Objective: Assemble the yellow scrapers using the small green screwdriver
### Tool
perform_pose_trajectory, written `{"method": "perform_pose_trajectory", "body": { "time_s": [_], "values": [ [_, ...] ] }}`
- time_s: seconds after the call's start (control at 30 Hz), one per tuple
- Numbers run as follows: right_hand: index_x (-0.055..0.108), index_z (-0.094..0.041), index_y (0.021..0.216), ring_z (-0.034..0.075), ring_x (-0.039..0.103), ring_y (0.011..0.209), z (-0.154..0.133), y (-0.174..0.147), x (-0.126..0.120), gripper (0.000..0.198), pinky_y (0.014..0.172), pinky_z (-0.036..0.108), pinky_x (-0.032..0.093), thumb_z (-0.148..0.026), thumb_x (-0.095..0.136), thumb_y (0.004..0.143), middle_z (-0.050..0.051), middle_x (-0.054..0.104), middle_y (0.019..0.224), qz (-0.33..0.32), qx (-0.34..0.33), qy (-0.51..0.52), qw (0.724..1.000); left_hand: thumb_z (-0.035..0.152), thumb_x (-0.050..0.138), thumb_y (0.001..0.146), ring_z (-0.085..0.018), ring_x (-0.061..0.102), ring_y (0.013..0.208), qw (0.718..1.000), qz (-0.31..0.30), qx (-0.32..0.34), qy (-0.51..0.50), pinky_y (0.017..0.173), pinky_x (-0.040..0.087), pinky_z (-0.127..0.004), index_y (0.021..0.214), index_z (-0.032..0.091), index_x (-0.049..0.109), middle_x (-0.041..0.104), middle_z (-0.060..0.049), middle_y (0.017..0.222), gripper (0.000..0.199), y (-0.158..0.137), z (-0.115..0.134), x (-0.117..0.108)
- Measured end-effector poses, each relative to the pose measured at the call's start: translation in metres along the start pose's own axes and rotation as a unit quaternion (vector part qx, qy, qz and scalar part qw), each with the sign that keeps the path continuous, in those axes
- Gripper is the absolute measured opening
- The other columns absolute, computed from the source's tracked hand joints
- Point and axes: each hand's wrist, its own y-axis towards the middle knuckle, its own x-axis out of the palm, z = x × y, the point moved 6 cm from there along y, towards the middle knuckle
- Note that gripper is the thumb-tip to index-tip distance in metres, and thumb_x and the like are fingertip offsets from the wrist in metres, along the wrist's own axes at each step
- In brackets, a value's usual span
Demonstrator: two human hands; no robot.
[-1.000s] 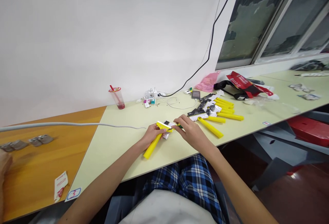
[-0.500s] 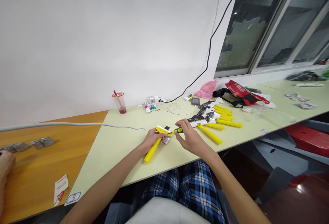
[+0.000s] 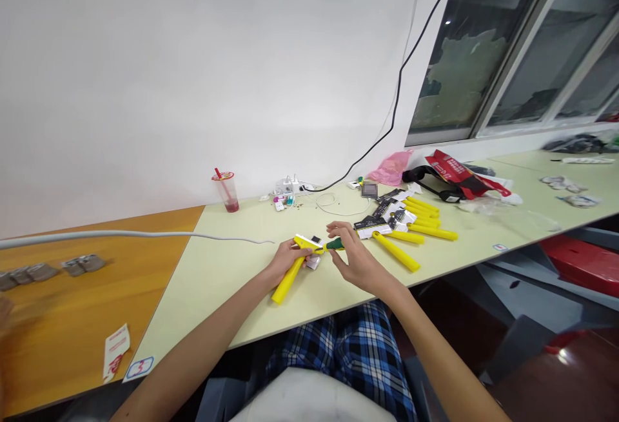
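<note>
Near the front of the pale table, my left hand is closed around a yellow-handled tool, whose handle slants toward the table edge. A white and black piece, its kind unclear, shows at the tool's head, partly hidden by my fingers. My right hand grips the green and yellow handle of a screwdriver between thumb and fingers, some fingers raised. The screwdriver's tip end points left and meets the tool's head. To the right lie several similar yellow-handled tools with black and white flat parts.
At the back stand a plastic cup with a red straw and a white power strip with cables. Small screws seem scattered nearby. A pink bag and red packaging lie back right. Grey objects sit on the orange table.
The screwdriver handle has turned in my right fingers, now showing its green side. My left hand has hardly moved. At far left, another person's hand has moved off the grey objects and is blurred.
</note>
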Motion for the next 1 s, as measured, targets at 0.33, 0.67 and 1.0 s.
{"method": "perform_pose_trajectory", "body": {
  "time_s": [0.33,0.67,1.0],
  "values": [
    [0.054,-0.027,0.123,0.029,0.074,0.102,0.010,-0.004,0.000,0.018,0.080,0.043,0.066,-0.027,0.064,0.108,0.012,0.066,0.116,0.056,0.002,-0.063,0.996,0.034,0.103,0.065,-0.014,0.062,0.062,1.000,-0.003,0.000,0.000,0.060,0.048,-0.027,0.091,0.014,0.069,0.071,-0.004,0.073,0.047,-0.003,0.002,0.002],
    [0.056,-0.028,0.116,0.028,0.073,0.098,0.010,-0.003,0.006,0.011,0.082,0.043,0.064,-0.024,0.061,0.109,0.008,0.068,0.107,0.056,-0.009,-0.033,0.998,0.031,0.107,0.057,-0.013,0.062,0.061,1.000,0.010,-0.009,-0.018,0.057,0.049,-0.025,0.091,0.014,0.069,0.071,-0.003,0.070,0.053,0.000,0.001,0.000],
    [0.054,-0.029,0.128,0.030,0.065,0.135,0.008,-0.002,-0.004,0.022,0.107,0.052,0.060,-0.017,0.053,0.109,0.015,0.062,0.142,0.016,-0.009,0.029,0.999,0.030,0.104,0.063,-0.015,0.064,0.063,1.000,0.018,-0.007,-0.016,0.058,0.051,-0.027,0.094,0.013,0.073,0.073,-0.005,0.074,0.047,0.002,-0.003,-0.003]
  ]
}}
